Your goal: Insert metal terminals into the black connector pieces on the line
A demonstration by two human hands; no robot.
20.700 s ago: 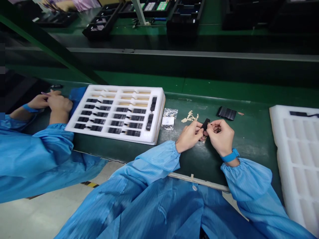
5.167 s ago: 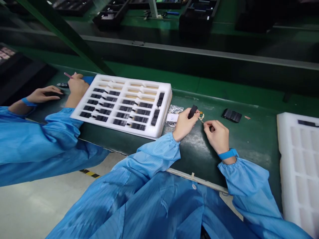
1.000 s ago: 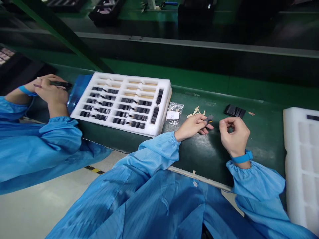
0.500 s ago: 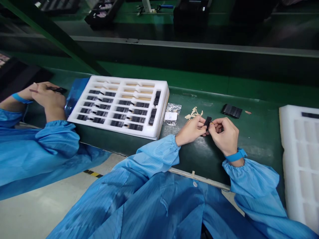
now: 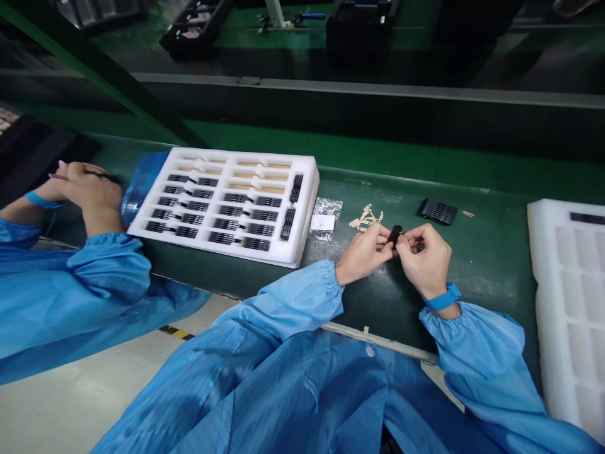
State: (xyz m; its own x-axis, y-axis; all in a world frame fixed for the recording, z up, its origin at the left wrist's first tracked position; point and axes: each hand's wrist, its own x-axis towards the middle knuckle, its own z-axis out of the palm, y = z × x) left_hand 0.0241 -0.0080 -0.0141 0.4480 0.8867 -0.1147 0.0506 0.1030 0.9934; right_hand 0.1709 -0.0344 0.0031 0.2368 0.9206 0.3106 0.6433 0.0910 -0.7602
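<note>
My left hand pinches a small black rectangular part between thumb and fingers, holding it above the green bench. Close against its right side, my right hand has thumb and forefinger pressed together at the part's edge. A tiny yellowish bit shows at those fingertips, too small to name. Behind my left hand lie several cream-coloured thin pieces. Beyond my right hand sits a row of similar black parts, with a small pinkish scrap beside it.
Left of my hands stands a white foam tray with black parts in its slots, next to a clear bag with a white label. Another foam tray is at the right edge. A co-worker's hands work at far left.
The black part has tilted a little between my fingers, and my hands have barely moved. The co-worker's hands have shifted slightly. The whole view has shifted a little.
</note>
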